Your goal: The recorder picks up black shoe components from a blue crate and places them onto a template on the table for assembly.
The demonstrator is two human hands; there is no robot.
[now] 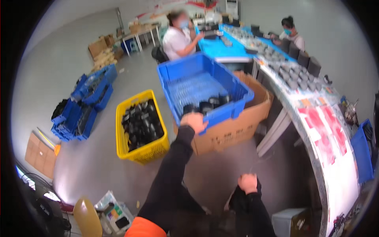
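My left hand [194, 123] is closed over the near rim of a blue plastic crate [233, 114]. The crate rests tilted on top of an open cardboard box [227, 138]. Several black rounded parts [206, 107] lie at its near end, just beyond my fingers. My right hand [248, 183] is low, to the right of my body, with its fingers curled. Whatever it may hold cannot be made out; dark cloth or a dark object lies beside it. A yellow crate [148, 153] full of black parts [142, 125] stands on the floor to the left.
A long table [339, 179] with rows of dark parts curves along the right. Two masked people [179, 37] work at its far end. Stacked blue crates [81, 106] stand at the left. A yellowish chair back [87, 217] and a fan [35, 187] are at the lower left.
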